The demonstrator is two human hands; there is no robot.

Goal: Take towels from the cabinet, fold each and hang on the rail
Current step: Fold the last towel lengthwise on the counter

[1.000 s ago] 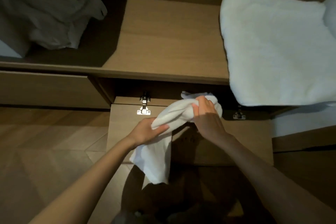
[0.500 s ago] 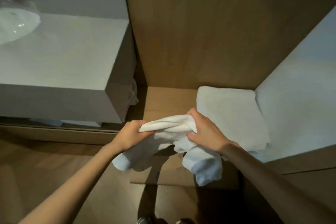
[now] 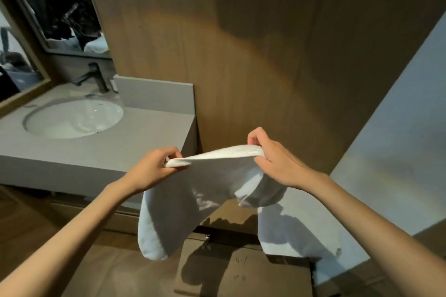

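White towel (image 3: 212, 176) hangs stretched between both hands, ends drooping down.

white towel (image 3: 212, 176) pinched between left hand (image 3: 154, 169), right hand (image 3: 277, 164)

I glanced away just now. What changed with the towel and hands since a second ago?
The towel rose from beside the cabinet door and is no longer bunched: the left hand and right hand drew apart, stretching its top edge between them, ends hanging. Both hands kept their grip. The door stays open.
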